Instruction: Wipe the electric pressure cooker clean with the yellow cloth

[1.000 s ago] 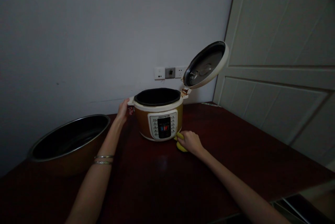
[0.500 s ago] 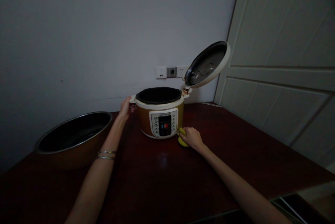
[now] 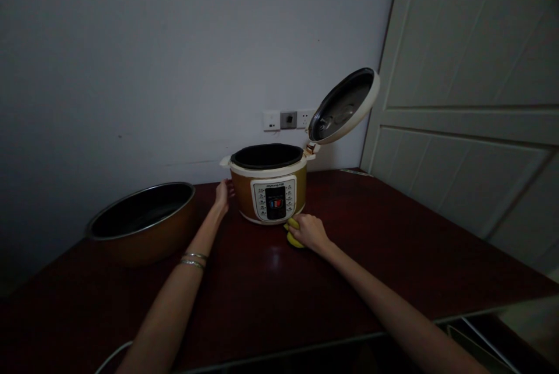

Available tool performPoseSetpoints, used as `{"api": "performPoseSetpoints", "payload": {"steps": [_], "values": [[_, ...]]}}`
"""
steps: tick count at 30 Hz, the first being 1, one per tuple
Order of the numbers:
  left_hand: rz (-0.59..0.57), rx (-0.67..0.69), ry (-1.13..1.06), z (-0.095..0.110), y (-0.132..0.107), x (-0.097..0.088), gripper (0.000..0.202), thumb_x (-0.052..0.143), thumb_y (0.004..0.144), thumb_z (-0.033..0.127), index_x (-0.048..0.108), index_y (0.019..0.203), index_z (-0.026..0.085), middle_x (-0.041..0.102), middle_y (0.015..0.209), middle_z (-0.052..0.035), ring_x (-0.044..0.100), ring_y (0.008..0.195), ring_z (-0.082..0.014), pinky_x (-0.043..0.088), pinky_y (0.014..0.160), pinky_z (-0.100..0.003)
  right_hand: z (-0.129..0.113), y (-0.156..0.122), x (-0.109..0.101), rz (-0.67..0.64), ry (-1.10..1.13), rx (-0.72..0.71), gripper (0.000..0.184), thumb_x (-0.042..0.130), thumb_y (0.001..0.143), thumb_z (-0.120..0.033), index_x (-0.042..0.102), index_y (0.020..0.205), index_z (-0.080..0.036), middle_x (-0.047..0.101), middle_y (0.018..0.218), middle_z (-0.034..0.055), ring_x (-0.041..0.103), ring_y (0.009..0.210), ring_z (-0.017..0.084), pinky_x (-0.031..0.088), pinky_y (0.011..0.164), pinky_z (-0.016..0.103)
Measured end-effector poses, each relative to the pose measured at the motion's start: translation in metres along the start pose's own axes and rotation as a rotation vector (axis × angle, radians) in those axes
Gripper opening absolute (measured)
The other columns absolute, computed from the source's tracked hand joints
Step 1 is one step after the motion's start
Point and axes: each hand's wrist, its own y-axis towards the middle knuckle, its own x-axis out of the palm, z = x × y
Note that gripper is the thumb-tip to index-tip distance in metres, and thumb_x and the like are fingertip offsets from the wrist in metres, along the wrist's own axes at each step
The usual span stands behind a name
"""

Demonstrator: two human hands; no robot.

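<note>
An electric pressure cooker (image 3: 300, 187), gold-brown with a white rim and a front control panel (image 3: 275, 200), stands on the dark red table. Its round lid (image 3: 345, 109) is raised and tilted to the right on the hinge. My left hand (image 3: 223, 194) is at the cooker's left side, below the white handle (image 3: 225, 161); its fingers are extended and partly hidden, with nothing seen in them. A yellow cloth (image 3: 296, 240) is bunched in my right hand (image 3: 311, 230), low by the cooker's front right base and against the tabletop.
To the left a wide inner pot (image 3: 144, 243) with a metal rim sits on the table (image 3: 271, 286). Wall sockets (image 3: 288, 120) are behind the cooker. A panelled door (image 3: 471, 158) borders the right side. Part of a pale cord (image 3: 112, 356) shows at lower left.
My left hand has come off the cooker's left handle and dropped to its side. My right hand has moved the yellow cloth slightly left along the base. The view has shifted a little.
</note>
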Motion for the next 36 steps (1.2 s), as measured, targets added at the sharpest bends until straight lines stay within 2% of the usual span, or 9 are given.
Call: {"api": "performPoseSetpoints", "payload": {"steps": [3,7,12,17,23,26,30,33,36], "values": [[0.026,0.065,0.039,-0.018,-0.004,0.0,0.023,0.04,0.086,0.029,0.058,0.079,0.017,0.061,0.068,0.001,0.053,0.053,-0.0077,0.038,0.053,-0.017,0.0,0.0,0.001,-0.007,-0.003,0.048,0.03,0.048,0.084,-0.042,0.068,0.089,-0.021,0.07,0.093,0.0092,0.066,0.085,0.023,0.042,0.066,0.026],[0.02,0.094,0.053,-0.031,-0.008,0.003,0.029,0.038,0.088,0.032,0.063,0.086,0.018,0.069,0.09,-0.0036,0.063,0.079,-0.0133,0.046,0.075,-0.024,0.002,0.0,0.003,0.008,-0.023,0.099,0.03,0.047,0.084,-0.041,0.068,0.089,-0.02,0.07,0.094,0.0111,0.066,0.086,0.024,0.044,0.067,0.028],[0.046,0.113,0.045,-0.041,-0.01,0.004,0.031,0.039,0.089,0.034,0.064,0.099,0.018,0.065,0.114,-0.0053,0.057,0.109,-0.0166,0.039,0.098,-0.028,-0.005,0.001,0.007,0.013,0.043,0.065,0.03,0.05,0.081,-0.044,0.068,0.09,-0.021,0.069,0.095,0.0113,0.065,0.088,0.024,0.045,0.072,0.03],[0.032,0.12,0.04,-0.047,-0.006,-0.002,0.032,0.042,0.089,0.036,0.064,0.105,0.019,0.065,0.115,-0.005,0.055,0.114,-0.0181,0.037,0.102,-0.031,0.018,0.017,0.006,0.014,0.1,0.266,0.031,0.056,0.077,-0.041,0.069,0.096,-0.021,0.069,0.097,0.0132,0.065,0.088,0.027,0.046,0.068,0.031],[0.002,0.128,0.042,-0.051,0.0,-0.007,0.034,0.039,0.09,0.034,0.061,0.113,0.02,0.061,0.122,-0.0045,0.049,0.121,-0.0185,0.034,0.105,-0.034,0.054,0.045,0.007,0.095,0.111,0.335,0.031,0.052,0.082,-0.032,0.066,0.108,-0.025,0.067,0.1,0.0109,0.064,0.088,0.024,0.044,0.068,0.029],[-0.018,0.136,0.051,-0.052,0.001,-0.01,0.037,0.035,0.091,0.031,0.058,0.118,0.021,0.057,0.128,-0.0034,0.047,0.124,-0.0176,0.032,0.106,-0.036,0.058,0.057,0.01,0.16,0.131,0.335,0.032,0.047,0.086,-0.029,0.064,0.113,-0.027,0.064,0.106,0.0093,0.063,0.087,0.02,0.041,0.067,0.025],[-0.052,0.149,0.065,-0.054,-0.001,-0.013,0.039,0.034,0.091,0.031,0.054,0.124,0.022,0.051,0.134,-0.0018,0.045,0.126,-0.0166,0.033,0.106,-0.034,0.053,0.059,0.016,0.231,0.142,0.299,0.032,0.044,0.087,-0.024,0.064,0.112,-0.021,0.06,0.106,0.01,0.06,0.087,0.018,0.039,0.068,0.023],[-0.08,0.17,0.077,-0.056,-0.002,-0.013,0.041,0.035,0.091,0.034,0.052,0.127,0.022,0.05,0.135,-0.0012,0.044,0.126,-0.0161,0.032,0.107,-0.031,0.048,0.046,0.017,0.249,0.136,0.247,0.029,0.046,0.085,-0.022,0.064,0.108,-0.02,0.059,0.101,0.0087,0.059,0.084,0.017,0.038,0.068,0.023],[-0.11,0.19,0.082,-0.058,-0.002,-0.011,0.043,0.036,0.091,0.038,0.05,0.128,0.023,0.049,0.136,0.0,0.042,0.127,-0.0151,0.029,0.108,-0.029,0.041,0.023,0.017,0.253,0.12,0.126,0.026,0.048,0.083,-0.021,0.065,0.104,-0.019,0.058,0.098,0.0071,0.058,0.081,0.016,0.039,0.069,0.023]]}}
